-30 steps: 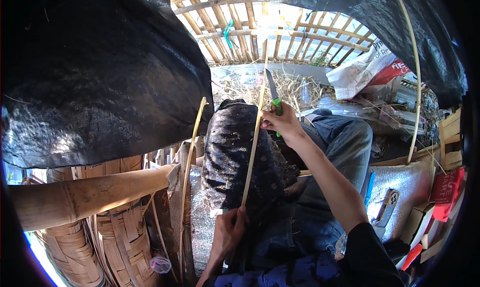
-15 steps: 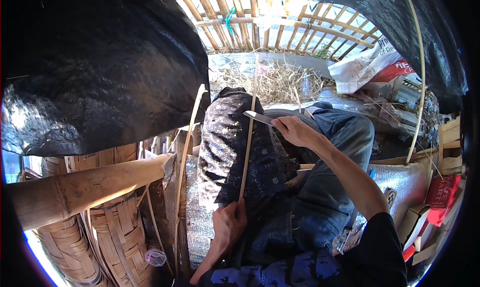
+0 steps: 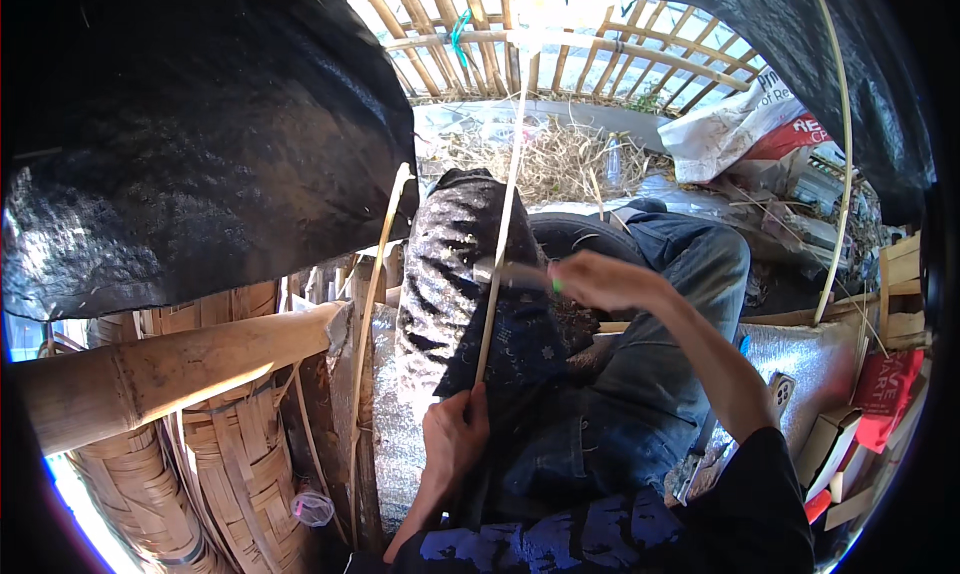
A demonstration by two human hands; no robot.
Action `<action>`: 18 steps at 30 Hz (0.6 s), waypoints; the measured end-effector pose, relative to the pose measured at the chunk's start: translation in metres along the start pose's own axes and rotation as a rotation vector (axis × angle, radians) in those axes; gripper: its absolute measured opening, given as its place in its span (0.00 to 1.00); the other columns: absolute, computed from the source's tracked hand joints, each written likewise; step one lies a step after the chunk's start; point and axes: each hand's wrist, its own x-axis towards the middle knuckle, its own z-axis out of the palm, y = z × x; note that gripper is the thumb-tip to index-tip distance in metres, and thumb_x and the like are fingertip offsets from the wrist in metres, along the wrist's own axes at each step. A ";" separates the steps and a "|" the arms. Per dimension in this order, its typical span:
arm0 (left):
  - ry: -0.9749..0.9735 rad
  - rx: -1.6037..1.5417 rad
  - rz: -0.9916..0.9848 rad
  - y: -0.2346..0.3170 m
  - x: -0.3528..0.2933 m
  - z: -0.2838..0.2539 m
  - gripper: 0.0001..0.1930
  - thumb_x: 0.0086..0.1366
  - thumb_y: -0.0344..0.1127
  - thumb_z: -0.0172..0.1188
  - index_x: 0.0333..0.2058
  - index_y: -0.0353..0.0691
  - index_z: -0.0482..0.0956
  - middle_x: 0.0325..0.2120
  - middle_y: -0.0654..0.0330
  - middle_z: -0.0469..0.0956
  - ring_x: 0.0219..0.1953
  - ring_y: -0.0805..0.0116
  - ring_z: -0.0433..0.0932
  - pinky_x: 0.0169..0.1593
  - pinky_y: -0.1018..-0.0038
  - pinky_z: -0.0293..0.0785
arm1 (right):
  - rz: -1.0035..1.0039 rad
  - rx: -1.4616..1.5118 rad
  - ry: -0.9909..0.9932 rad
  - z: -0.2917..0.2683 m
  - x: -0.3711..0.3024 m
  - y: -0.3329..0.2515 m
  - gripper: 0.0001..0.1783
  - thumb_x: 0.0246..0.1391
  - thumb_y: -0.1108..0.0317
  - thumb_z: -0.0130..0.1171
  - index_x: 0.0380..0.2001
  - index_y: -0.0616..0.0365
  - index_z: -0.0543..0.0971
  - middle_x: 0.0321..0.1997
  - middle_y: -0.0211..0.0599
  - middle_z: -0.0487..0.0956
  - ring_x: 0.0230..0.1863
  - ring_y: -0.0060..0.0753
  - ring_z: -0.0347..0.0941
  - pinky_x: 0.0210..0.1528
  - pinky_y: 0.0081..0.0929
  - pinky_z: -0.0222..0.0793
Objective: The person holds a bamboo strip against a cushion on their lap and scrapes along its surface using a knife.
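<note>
My left hand [image 3: 455, 436] is closed round the near end of a long, thin bamboo strip [image 3: 508, 196]. The strip slants up and away over a dark patterned cloth [image 3: 445, 264] draped on my left leg. In my right hand [image 3: 605, 280] is a knife [image 3: 522, 277], its blade smeared by motion. The blade lies across the strip about midway over the cloth; whether it touches the strip, I cannot tell. A bit of green shows at the knife's handle.
A thick bamboo pole [image 3: 200, 366] and woven bamboo baskets [image 3: 245, 474] stand at left, below a black plastic sheet [image 3: 200, 164]. Another strip [image 3: 367, 324] leans beside the cloth. Dry straw [image 3: 550, 159] lies ahead, before a bamboo fence [image 3: 600, 49]. A red bag [image 3: 885, 399] is at right.
My right hand and the knife have come down along the strip, nearer to my left hand. The strip's far end reaches higher in view, and my left hand has shifted slightly up.
</note>
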 end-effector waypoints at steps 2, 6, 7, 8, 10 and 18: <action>0.011 0.018 0.020 0.001 -0.002 0.002 0.18 0.62 0.37 0.54 0.15 0.35 0.72 0.10 0.47 0.70 0.14 0.47 0.72 0.17 0.60 0.63 | 0.084 0.135 0.188 -0.013 0.001 -0.015 0.26 0.64 0.47 0.36 0.21 0.56 0.66 0.12 0.20 0.58 0.10 0.18 0.51 0.15 0.26 0.52; 0.119 0.189 0.113 0.013 0.000 0.004 0.18 0.61 0.37 0.55 0.13 0.38 0.68 0.09 0.51 0.70 0.12 0.50 0.70 0.17 0.59 0.62 | -0.167 -0.352 0.618 -0.038 0.032 0.010 0.26 0.64 0.52 0.39 0.22 0.64 0.70 0.14 0.41 0.68 0.13 0.42 0.63 0.22 0.40 0.59; 0.152 0.220 0.137 0.014 0.001 0.005 0.18 0.60 0.36 0.56 0.12 0.39 0.67 0.08 0.52 0.69 0.10 0.51 0.69 0.17 0.60 0.61 | -0.178 -0.470 0.678 -0.039 0.035 0.008 0.26 0.63 0.53 0.41 0.22 0.67 0.71 0.17 0.49 0.71 0.16 0.52 0.67 0.25 0.45 0.60; 0.152 0.220 0.140 0.012 0.002 0.007 0.18 0.60 0.36 0.56 0.12 0.39 0.67 0.08 0.52 0.69 0.10 0.51 0.69 0.17 0.60 0.61 | -0.178 -0.469 0.681 -0.040 0.033 0.008 0.26 0.63 0.53 0.41 0.22 0.67 0.71 0.17 0.49 0.71 0.16 0.52 0.67 0.25 0.45 0.60; 0.154 0.239 0.215 0.006 -0.001 0.011 0.18 0.60 0.36 0.56 0.13 0.40 0.68 0.08 0.54 0.69 0.11 0.53 0.70 0.17 0.61 0.61 | -0.071 -0.543 0.585 -0.036 0.030 0.003 0.26 0.61 0.54 0.44 0.23 0.68 0.74 0.24 0.57 0.75 0.26 0.58 0.72 0.31 0.47 0.64; 0.094 0.244 0.255 0.005 0.001 0.016 0.16 0.60 0.35 0.56 0.14 0.40 0.68 0.09 0.54 0.70 0.12 0.54 0.71 0.18 0.62 0.62 | 0.025 -0.630 0.388 -0.023 0.014 0.005 0.25 0.62 0.50 0.40 0.34 0.62 0.77 0.29 0.56 0.77 0.34 0.57 0.74 0.36 0.45 0.69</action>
